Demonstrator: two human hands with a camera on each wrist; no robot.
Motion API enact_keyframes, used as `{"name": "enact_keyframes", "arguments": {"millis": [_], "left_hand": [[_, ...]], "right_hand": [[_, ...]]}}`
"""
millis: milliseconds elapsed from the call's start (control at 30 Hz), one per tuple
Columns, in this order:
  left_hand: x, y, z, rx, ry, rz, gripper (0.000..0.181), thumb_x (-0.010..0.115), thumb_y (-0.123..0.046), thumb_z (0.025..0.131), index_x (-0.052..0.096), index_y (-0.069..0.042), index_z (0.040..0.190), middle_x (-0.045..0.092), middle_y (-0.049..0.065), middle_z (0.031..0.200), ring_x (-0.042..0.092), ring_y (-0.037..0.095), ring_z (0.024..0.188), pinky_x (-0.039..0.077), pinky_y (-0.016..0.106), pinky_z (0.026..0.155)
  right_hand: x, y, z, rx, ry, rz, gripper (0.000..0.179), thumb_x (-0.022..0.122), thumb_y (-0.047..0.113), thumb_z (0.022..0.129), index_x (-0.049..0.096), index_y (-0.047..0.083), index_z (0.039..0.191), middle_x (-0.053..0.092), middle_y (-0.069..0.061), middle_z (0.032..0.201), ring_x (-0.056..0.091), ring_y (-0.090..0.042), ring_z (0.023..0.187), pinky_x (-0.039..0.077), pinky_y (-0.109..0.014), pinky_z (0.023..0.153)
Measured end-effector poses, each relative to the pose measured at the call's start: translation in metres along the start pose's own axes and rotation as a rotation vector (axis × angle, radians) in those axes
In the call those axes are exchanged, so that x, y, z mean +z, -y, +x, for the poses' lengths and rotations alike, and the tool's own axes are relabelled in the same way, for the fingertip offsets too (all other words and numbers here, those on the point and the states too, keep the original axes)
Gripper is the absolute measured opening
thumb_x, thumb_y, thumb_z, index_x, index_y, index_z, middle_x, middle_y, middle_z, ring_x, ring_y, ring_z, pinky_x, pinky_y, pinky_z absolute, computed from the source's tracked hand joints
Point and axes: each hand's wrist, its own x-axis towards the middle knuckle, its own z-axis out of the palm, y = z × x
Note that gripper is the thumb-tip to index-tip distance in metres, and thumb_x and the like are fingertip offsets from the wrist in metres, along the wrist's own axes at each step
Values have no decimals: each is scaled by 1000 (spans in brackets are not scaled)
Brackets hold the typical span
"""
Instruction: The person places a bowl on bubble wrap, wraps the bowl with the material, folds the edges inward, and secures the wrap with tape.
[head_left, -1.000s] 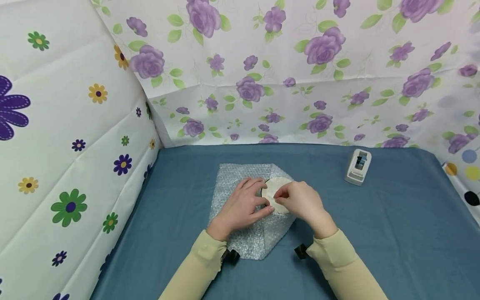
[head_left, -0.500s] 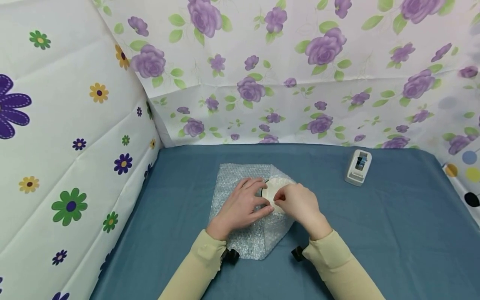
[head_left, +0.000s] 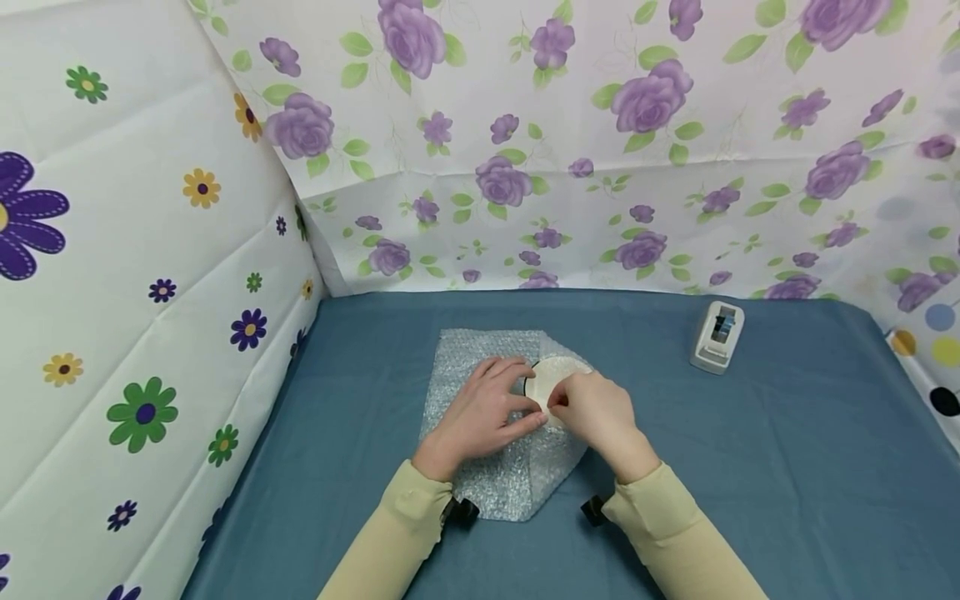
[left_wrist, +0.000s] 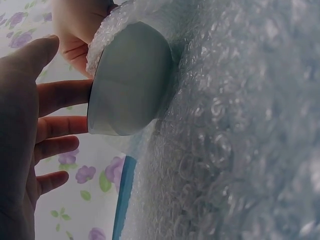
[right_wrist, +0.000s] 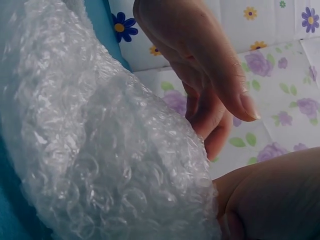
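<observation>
An upright pale bowl (left_wrist: 127, 82) with a thin dark rim stands on a sheet of bubble wrap (head_left: 491, 487). The wrap's right part is folded up against the bowl's side and reaches its rim. My left hand (head_left: 480, 408) is at the bowl's left; in the left wrist view two of its fairly straight fingers touch the rim, and the thumb stands free. Over the right side of the bowl, my right hand (head_left: 596, 412) pinches the wrap's edge with thumb and forefinger. Its fingertips are mostly hidden behind wrap in the right wrist view.
A white tape dispenser (head_left: 717, 337) stands at the back right of the blue cloth-covered table (head_left: 810, 467). Flowered sheets (head_left: 450, 100) hang behind the table and along its left side.
My right hand has drawn slightly toward me at the bowl's near right side, its forearm shifting a little left. The left hand keeps its place at the rim.
</observation>
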Motion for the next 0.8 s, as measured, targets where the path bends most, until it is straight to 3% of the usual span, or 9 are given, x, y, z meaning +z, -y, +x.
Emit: {"name": "enact_keyframes", "arguments": {"millis": [300, 600, 700, 800], "left_hand": [[0, 0, 1, 2, 14, 4, 36, 62, -49, 108, 87, -26, 98, 64, 9, 145, 48, 27, 146, 31, 50, 125], [2, 1, 0, 7, 6, 5, 37, 60, -49, 109, 86, -26, 97, 65, 9, 144, 48, 28, 146, 31, 51, 124], [2, 2, 0, 6, 10, 6, 35, 61, -48, 109, 86, -27, 98, 65, 8, 144, 47, 27, 147, 31, 51, 124], [1, 1, 0, 6, 20, 2, 32, 61, -47, 109, 86, -27, 103, 64, 7, 145, 46, 27, 149, 29, 50, 126]], "right_hand": [[1, 0, -1, -50, 0, -65, 7, 79, 17, 99, 84, 18, 94, 72, 3, 81, 61, -13, 61, 56, -37, 56], [-5, 1, -2, -28, 107, -78, 17, 62, 14, 106, 78, 13, 105, 65, 2, 75, 57, -14, 60, 54, -37, 57], [-6, 2, -3, -22, 136, -67, 21, 60, 14, 106, 81, 14, 106, 69, 1, 81, 58, -13, 63, 54, -37, 59], [-7, 3, -4, -30, 149, -60, 24, 58, 16, 107, 82, 16, 102, 65, 1, 74, 55, -14, 60, 48, -35, 56]]}}
